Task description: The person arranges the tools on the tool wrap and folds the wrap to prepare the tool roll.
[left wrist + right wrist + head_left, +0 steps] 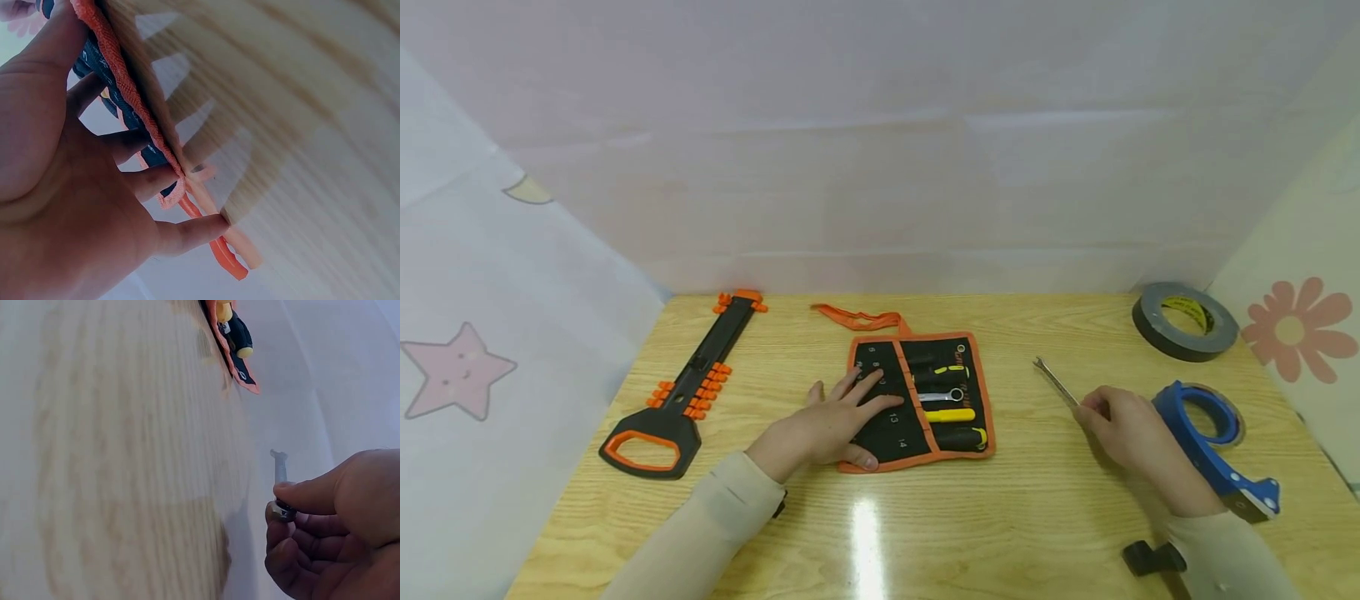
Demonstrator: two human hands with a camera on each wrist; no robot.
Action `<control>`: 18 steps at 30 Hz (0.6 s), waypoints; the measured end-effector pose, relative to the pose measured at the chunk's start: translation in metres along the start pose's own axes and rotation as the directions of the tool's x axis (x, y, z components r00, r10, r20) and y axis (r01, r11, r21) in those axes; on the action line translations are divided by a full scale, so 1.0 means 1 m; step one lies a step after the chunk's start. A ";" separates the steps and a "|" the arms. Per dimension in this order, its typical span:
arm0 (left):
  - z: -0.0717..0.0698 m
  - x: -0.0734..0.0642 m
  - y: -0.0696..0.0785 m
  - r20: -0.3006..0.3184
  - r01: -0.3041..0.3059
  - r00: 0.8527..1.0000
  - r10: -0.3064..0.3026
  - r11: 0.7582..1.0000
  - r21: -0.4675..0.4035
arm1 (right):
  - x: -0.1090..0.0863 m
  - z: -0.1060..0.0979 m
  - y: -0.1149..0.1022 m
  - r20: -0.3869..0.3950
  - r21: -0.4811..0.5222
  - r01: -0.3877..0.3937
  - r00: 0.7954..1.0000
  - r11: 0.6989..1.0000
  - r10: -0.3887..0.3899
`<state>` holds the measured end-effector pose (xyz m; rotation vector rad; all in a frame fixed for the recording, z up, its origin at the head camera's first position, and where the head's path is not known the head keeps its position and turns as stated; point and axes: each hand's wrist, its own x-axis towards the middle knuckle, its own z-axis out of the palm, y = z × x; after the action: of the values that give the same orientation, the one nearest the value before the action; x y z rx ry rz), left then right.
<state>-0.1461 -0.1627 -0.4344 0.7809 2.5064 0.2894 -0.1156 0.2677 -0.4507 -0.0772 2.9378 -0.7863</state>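
A black tool roll with orange trim (pixel 891 437) lies unrolled on the table, its pockets marked with numbers. My left hand (pixel 823 427) rests on its left part with fingers spread; in the left wrist view, the little finger reaches past the roll's edge. The right part's pockets hold a yellow-handled tool (pixel 951 415), a ring-ended wrench (pixel 955 395) and black-and-yellow handles (pixel 962 439). Right of the roll, my right hand (pixel 1138 446) pinches a small combination wrench (pixel 1056 382) between thumb and fingers. Its open end points away; the ring end shows at the fingers in the right wrist view.
At the left lies a black rail with orange clips and a loop handle (pixel 692 379). To the right are a roll of dark tape (pixel 1187 342) and a blue tape dispenser (pixel 1206 458), partly behind my right hand. An orange strap (pixel 861 318) trails behind the tool roll.
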 end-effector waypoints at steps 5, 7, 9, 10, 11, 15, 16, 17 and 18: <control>0.000 0.000 0.000 0.005 0.001 1.000 -0.001 1.000 0.001 | 0.006 0.002 -0.004 -0.017 0.048 0.012 1.000 0.999 -0.011; 0.000 0.000 0.000 0.006 0.003 1.000 -0.003 1.000 0.004 | 0.009 0.003 -0.006 -0.022 0.071 0.020 1.000 0.997 -0.018; 0.000 0.000 0.000 0.008 0.006 1.000 -0.006 1.000 0.004 | 0.012 0.004 -0.008 -0.025 0.086 0.029 0.999 0.996 -0.027; 0.000 0.000 0.001 0.009 0.007 1.000 -0.007 1.000 0.004 | 0.014 0.004 -0.009 -0.028 0.093 0.036 0.999 0.995 -0.033; 0.000 0.000 0.001 0.009 0.007 1.000 -0.007 1.000 0.004 | 0.015 0.005 -0.010 -0.032 0.099 0.046 0.999 0.994 -0.043; -0.001 -0.001 0.001 0.006 0.009 1.000 -0.009 1.000 0.003 | 0.024 0.005 -0.018 -0.038 0.120 0.086 0.996 0.989 -0.082; 0.000 -0.001 0.001 0.005 0.008 1.000 -0.008 1.000 0.003 | 0.027 0.005 -0.020 -0.041 0.121 0.100 0.995 0.988 -0.096; 0.000 -0.001 0.001 0.003 0.007 1.000 -0.007 1.000 0.003 | 0.029 0.005 -0.023 -0.043 0.123 0.116 0.993 0.986 -0.111; 0.000 -0.001 0.001 0.003 0.007 1.000 -0.007 1.000 0.002 | 0.032 0.005 -0.025 -0.045 0.124 0.129 0.991 0.984 -0.124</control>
<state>-0.1451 -0.1625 -0.4335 0.7724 2.5066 0.2824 -0.1462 0.2409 -0.4448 -0.2447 2.9320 -1.0008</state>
